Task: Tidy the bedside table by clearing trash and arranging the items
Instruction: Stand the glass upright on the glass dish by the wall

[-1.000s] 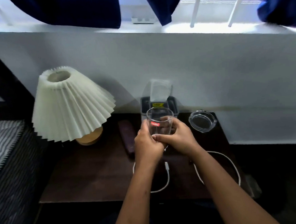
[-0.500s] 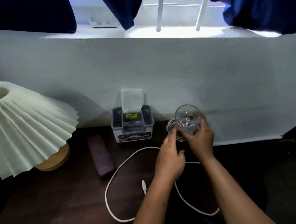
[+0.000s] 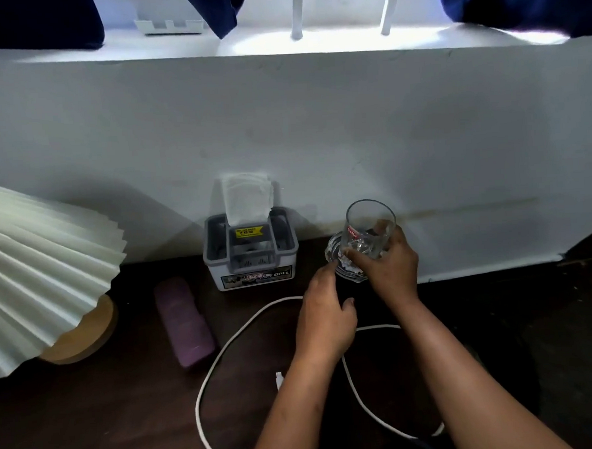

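Note:
My right hand (image 3: 389,265) grips a clear drinking glass (image 3: 368,225) with a small red label, held tilted just over a round glass ashtray (image 3: 337,256) at the back right of the dark wooden bedside table (image 3: 109,423). Beside them, my left hand (image 3: 325,317) hovers with loosely curled fingers, a fingertip at the ashtray's near rim, holding nothing. A white charging cable (image 3: 225,344) loops across the table under both forearms. Whether the glass rests in the ashtray I cannot tell.
A grey tissue box (image 3: 250,257) with a tissue sticking up stands against the white wall. A purple case (image 3: 184,321) lies left of the cable. A pleated white lamp (image 3: 39,268) on a wooden base fills the left side. Dark curtains hang above the sill.
The glass has travelled from the table's middle to the back right, over the ashtray. My left hand has let go of it; only the right hand holds it now.

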Demonstrator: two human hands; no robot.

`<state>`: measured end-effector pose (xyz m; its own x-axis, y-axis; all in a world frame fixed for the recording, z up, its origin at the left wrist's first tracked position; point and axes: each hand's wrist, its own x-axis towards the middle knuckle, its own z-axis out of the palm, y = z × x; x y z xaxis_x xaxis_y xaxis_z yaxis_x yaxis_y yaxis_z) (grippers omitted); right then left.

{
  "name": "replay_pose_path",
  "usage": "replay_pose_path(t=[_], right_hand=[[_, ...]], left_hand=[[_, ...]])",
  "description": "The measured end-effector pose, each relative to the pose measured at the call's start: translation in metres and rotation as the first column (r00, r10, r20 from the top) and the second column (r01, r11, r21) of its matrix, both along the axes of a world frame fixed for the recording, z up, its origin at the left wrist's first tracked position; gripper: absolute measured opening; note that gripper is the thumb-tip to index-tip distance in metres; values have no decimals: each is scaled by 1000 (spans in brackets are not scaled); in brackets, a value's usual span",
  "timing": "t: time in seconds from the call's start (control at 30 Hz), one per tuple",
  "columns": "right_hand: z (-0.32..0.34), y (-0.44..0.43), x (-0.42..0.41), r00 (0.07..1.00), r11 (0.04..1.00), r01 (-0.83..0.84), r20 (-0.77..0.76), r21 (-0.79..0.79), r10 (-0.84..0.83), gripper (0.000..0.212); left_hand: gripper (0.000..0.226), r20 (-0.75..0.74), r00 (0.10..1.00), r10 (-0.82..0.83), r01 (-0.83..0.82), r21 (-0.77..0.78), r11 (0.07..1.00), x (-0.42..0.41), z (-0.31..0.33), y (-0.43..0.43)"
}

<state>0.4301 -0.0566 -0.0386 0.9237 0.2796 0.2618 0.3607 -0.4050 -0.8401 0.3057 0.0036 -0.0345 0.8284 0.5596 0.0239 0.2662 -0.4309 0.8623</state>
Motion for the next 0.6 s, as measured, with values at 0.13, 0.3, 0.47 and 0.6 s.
replay_pose_path(t=[0.13,0.3,0.47,0.6], right_hand=[[0,1,3,998,999,-51,-31,4,51,65],[-2,-5,8,983,985,-169,-67,22,170,79],[-21,-16,11,956,911,-294,-90,-289,280,89],[-33,-17,13,968,896,-249,-86,-368,234,92]], left_hand=[[64,-20,1000,-20,19,-27,999,5,-6,-6],[63,-106,993,47,-27,182,983,11,-14,0],[69,-195,981,22,18,198,980,16,-24,-2],[72,-219,976,20,36,249,968,22,-28,-3]])
